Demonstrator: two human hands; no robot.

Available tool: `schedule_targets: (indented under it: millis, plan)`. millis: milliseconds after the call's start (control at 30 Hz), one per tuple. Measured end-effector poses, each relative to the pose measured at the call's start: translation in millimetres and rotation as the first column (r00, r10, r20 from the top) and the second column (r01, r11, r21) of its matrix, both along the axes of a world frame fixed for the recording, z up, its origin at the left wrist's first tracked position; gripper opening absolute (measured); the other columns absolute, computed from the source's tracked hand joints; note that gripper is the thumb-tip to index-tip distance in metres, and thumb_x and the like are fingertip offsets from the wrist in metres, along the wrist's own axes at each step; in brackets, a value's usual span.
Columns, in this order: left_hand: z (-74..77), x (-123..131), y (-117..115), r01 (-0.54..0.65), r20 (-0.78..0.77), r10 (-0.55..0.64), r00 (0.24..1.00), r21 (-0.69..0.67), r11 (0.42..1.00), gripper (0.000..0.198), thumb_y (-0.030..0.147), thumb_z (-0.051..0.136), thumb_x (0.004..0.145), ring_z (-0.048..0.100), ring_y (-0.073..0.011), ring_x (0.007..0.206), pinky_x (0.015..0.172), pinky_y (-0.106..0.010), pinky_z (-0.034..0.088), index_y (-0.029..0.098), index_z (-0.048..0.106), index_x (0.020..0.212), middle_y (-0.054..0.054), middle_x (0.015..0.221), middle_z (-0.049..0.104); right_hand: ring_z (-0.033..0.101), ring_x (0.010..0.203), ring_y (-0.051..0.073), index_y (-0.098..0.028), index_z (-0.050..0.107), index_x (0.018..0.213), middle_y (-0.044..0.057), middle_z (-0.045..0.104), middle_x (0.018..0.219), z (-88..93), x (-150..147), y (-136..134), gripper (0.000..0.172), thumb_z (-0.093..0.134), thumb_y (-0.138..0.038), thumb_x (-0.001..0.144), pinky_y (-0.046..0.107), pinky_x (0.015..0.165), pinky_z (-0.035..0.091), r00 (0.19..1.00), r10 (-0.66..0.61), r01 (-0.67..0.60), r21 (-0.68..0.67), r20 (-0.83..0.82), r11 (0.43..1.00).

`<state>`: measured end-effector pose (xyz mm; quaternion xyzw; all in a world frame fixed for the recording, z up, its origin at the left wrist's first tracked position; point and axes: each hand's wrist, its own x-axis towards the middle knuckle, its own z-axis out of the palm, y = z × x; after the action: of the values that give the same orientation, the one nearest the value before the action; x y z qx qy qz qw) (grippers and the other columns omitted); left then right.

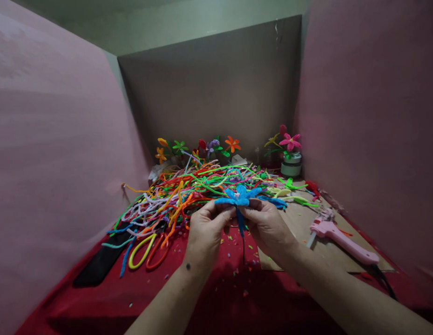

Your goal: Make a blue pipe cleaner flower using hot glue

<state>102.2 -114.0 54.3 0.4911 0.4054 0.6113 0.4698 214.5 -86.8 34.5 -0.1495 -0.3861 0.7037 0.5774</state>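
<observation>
A blue fuzzy flower (pixel 241 195) with several petals and a small pale centre is held up between both hands over the front of the table. My left hand (pixel 211 228) pinches it at the left, just under the petals. From the right, my right hand (pixel 267 223) grips its base with thumb and fingers. A blue piece and a thin dark stem (pixel 243 249) hang down between the hands. Behind the flower lies a large heap of coloured pipe cleaners (pixel 202 179).
A pink glue gun (pixel 345 239) lies on a cardboard sheet (pixel 296 223) at the right. A black flat object (pixel 98 267) rests at the left on the red cloth (pixel 139 298). Finished flowers (pixel 232 144) and a pale green jar (pixel 291 165) stand behind. Pink walls flank both sides.
</observation>
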Motion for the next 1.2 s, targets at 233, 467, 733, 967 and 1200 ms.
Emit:
schedule_targets:
  millis: [233, 467, 733, 967, 1200]
  plan:
    - [-4.6, 0.2, 2.4, 0.011, 0.119, -0.012, 0.993, 0.009, 1.0, 0.009, 0.009, 0.064, 0.063, 0.047, -0.0075, 0.046, 0.04, -0.019, 0.035, 0.014, 0.057, 0.066, 0.004, 0.053, 0.055, 0.057, 0.055, 0.012, -0.016, 0.071, 0.073, 0.001, 0.066, 0.061, -3.1, -0.2, 1.1, 0.01, 0.073, -0.02, 0.063, 0.025, 0.056, 0.047, 0.998, -0.031, 0.027, 0.059, 0.057, 0.998]
    - [-3.8, -5.5, 0.1, 0.049, 0.091, -0.051, 0.995, 0.024, 0.998, 0.013, 0.013, 0.068, 0.063, 0.045, -0.0073, 0.043, 0.037, -0.019, 0.038, 0.014, 0.056, 0.066, 0.004, 0.052, 0.052, 0.059, 0.056, 0.014, -0.016, 0.072, 0.067, 0.003, 0.067, 0.062, -2.3, 4.9, 1.7, 0.008, 0.074, -0.022, 0.062, 0.03, 0.058, 0.048, 0.992, 0.053, -0.061, 0.071, 0.115, 0.996]
    - [-2.7, -7.6, -4.2, 0.056, 0.105, -0.059, 0.993, 0.03, 0.998, 0.018, 0.018, 0.071, 0.063, 0.044, -0.0074, 0.039, 0.032, -0.019, 0.039, 0.014, 0.053, 0.066, 0.005, 0.051, 0.05, 0.06, 0.056, 0.014, -0.015, 0.072, 0.067, 0.003, 0.068, 0.064, -2.9, 4.8, 3.7, 0.009, 0.074, -0.02, 0.061, 0.031, 0.06, 0.049, 0.981, 0.135, -0.146, 0.067, 0.141, 0.987]
    - [-2.0, -11.2, -3.6, 0.136, 0.202, -0.109, 0.973, -0.122, 0.983, 0.03, 0.019, 0.077, 0.054, 0.042, -0.0078, 0.034, 0.026, -0.019, 0.037, 0.016, 0.05, 0.067, 0.006, 0.046, 0.049, 0.06, 0.063, 0.012, -0.018, 0.071, 0.066, 0.001, 0.068, 0.067, -4.3, 4.6, 4.0, 0.009, 0.076, -0.019, 0.058, 0.029, 0.066, 0.048, 0.986, 0.086, -0.102, 0.109, 0.142, 0.989]
    - [-1.5, -12.3, -1.8, 0.189, 0.24, -0.149, 0.959, -0.149, 0.971, 0.028, 0.016, 0.076, 0.056, 0.044, -0.0072, 0.033, 0.029, -0.018, 0.037, 0.014, 0.052, 0.07, 0.005, 0.047, 0.05, 0.058, 0.061, 0.013, -0.018, 0.07, 0.064, 0.001, 0.066, 0.066, -4.3, 0.6, 0.5, 0.007, 0.075, -0.02, 0.059, 0.031, 0.069, 0.048, 0.991, 0.071, -0.081, 0.089, 0.112, 0.993]
